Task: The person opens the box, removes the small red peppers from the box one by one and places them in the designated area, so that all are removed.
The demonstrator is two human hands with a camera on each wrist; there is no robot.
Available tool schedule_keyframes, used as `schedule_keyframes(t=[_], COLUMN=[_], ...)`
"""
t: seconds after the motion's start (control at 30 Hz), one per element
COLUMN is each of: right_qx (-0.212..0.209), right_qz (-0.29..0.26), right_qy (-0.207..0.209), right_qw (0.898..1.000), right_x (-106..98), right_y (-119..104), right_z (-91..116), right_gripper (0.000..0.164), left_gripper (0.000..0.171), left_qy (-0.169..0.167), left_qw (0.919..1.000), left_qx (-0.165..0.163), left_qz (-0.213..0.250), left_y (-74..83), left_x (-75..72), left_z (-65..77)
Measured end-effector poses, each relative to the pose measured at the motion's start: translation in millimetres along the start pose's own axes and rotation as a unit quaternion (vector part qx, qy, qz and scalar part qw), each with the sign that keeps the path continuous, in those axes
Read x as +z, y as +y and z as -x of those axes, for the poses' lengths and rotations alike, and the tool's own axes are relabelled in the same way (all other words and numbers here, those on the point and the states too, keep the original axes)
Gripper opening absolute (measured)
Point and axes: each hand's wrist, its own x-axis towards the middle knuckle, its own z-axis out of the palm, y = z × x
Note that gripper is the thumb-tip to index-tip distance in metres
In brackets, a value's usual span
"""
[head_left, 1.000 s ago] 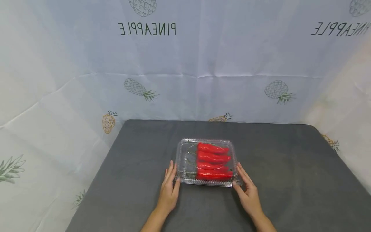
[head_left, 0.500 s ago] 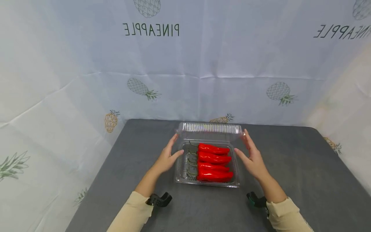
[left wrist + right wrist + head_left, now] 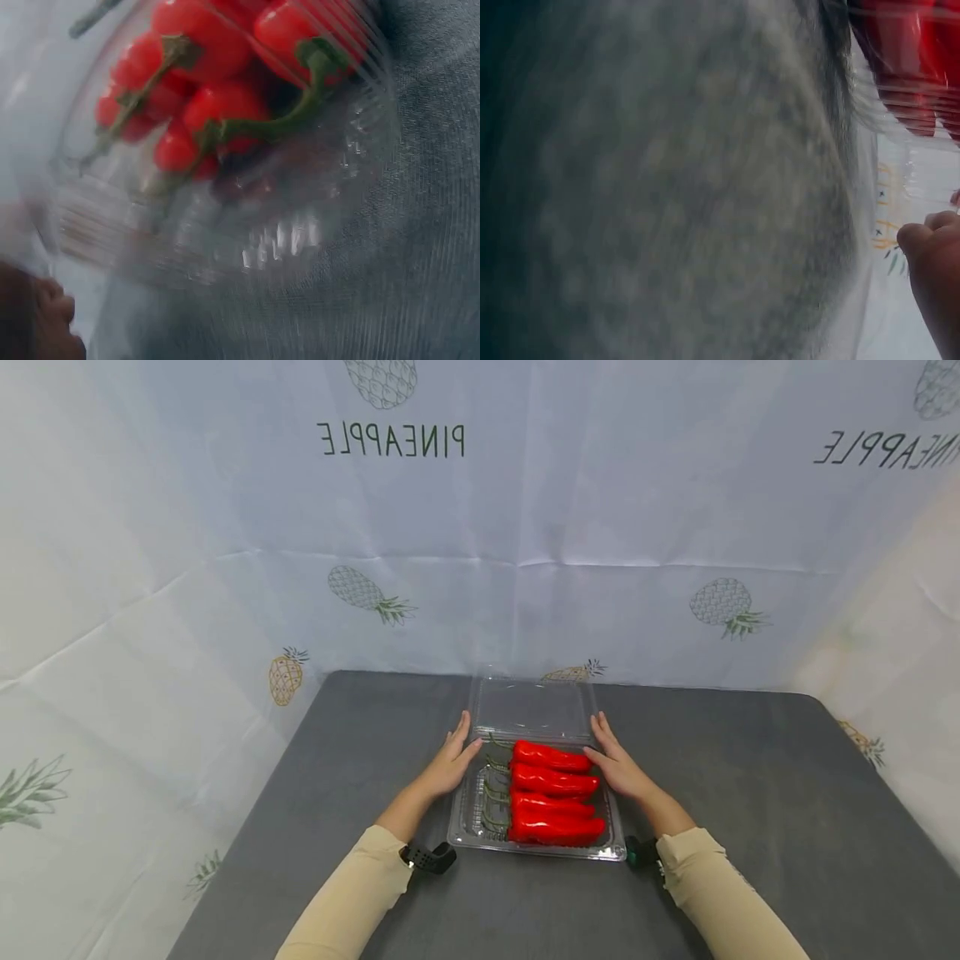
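Observation:
A clear plastic clamshell box [image 3: 468,843] lies on the table with its lid [image 3: 532,706] folded back, away from me. Several red peppers [image 3: 555,781] lie in a row in its base, green stems to the left; the left wrist view shows these peppers [image 3: 217,105] through clear plastic. My left hand [image 3: 446,766] is at the box's left side near the hinge, fingers extended forward and thumb apart. Opposite it, my right hand [image 3: 622,768] is at the right rim by the farthest pepper, fingers likewise extended. Whether either hand presses the plastic is unclear.
The dark grey table [image 3: 750,793] ends just behind the lid. A white cloth [image 3: 600,510] printed with pineapples hangs behind and at both sides. A black strap device [image 3: 429,858] sits on my left wrist, and a similar one on the right.
The lid was down over the peppers a second ago, then partly raised; now it lies back. Both hands went forward with it, then inward to the sides near the hinge.

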Motion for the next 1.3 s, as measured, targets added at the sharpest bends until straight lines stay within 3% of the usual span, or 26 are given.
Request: schedule_keyframes(t=[0.13,0.37,0.47,0.5,0.6,0.73,0.9,1.03,1.13,1.3], right_qx=[0.006,0.01,0.013,0.015,0.015,0.007,-0.026,-0.056,-0.071,-0.085], right_qz=[0.0,0.006,0.01,0.011,0.024,0.068,0.135,0.176,0.2,0.21], right_qy=[0.001,0.009,0.018,0.021,0.027,0.024,-0.022,-0.071,-0.115,-0.187], right_qw=[1.0,1.0,1.0,1.0,0.999,0.997,0.99,0.98,0.97,0.956], right_x=[2.7,4.8,3.4,2.7,-0.6,-8.2,-21.1,-27.6,-27.4,-20.5], right_y=[5.7,5.9,4.8,4.0,1.4,-3.8,-20.2,-41.3,-55.7,-68.8], right_z=[-5.5,-7.3,-7.6,-7.7,-7.8,-6.4,-4.7,-5.4,-8.0,-12.4], right_gripper=[0.065,0.064,0.064,0.064,0.066,0.068,0.069,0.068,0.064,0.059], left_gripper=[0.058,0.064,0.063,0.062,0.061,0.065,0.068,0.074,0.076,0.073], left_qy=[-0.005,-0.002,-0.003,0.0,-0.005,-0.013,0.004,-0.021,-0.04,-0.04], left_qw=[0.9999,0.9965,0.998,0.9987,0.9989,0.996,0.9861,0.974,0.9636,0.9501], left_qx=[0.006,0.064,0.044,0.018,-0.026,-0.059,-0.083,-0.096,-0.099,-0.084], left_qz=[0.011,0.053,0.046,0.048,0.038,0.067,0.144,0.204,0.245,0.298], left_y=[-4.1,-20.8,-18.4,-9.0,-2.1,3.0,4.8,8.8,9.4,6.1], left_x=[-1.6,-1.0,-2.4,-4.8,-9.6,-13.9,-6.3,5.9,14.4,22.7], left_z=[0.6,-0.1,-1.1,1.3,4.5,20.5,53.5,74.7,83.5,87.4])
